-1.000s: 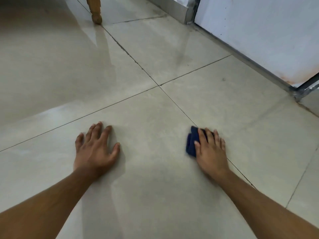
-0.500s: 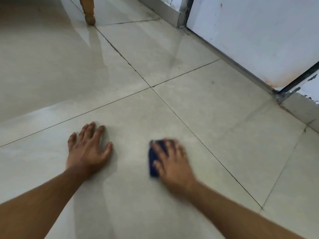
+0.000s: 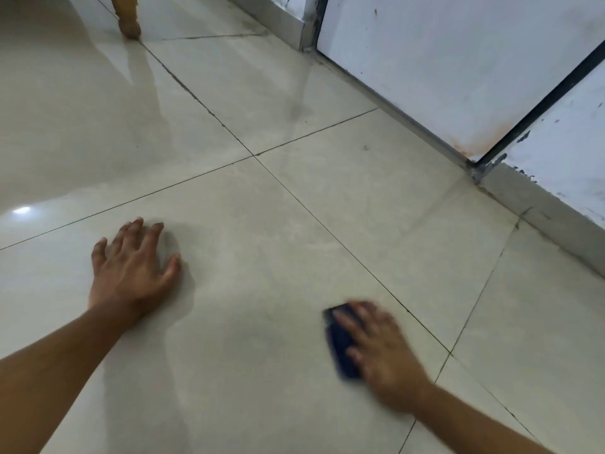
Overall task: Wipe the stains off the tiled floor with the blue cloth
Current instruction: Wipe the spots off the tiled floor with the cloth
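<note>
The floor is made of large glossy beige tiles (image 3: 268, 244) with thin dark grout lines. My right hand (image 3: 379, 352) presses a folded dark blue cloth (image 3: 342, 347) flat on the tile near the lower right; hand and cloth are motion-blurred. Only the cloth's left part shows past my fingers. My left hand (image 3: 131, 273) lies flat on the same tile to the left, fingers spread, holding nothing. A small dark speck (image 3: 365, 147) sits on the tile further away, near the wall.
A white wall panel (image 3: 458, 67) with a rusty patch at its foot and a grey skirting (image 3: 537, 204) runs along the right. A wooden furniture leg (image 3: 128, 21) stands at the far top left. A dark frame strip (image 3: 537, 103) crosses the wall.
My right hand has swept the cloth from the grout line leftward, then back to the right and nearer to me. My left hand stays planted on the tile.
</note>
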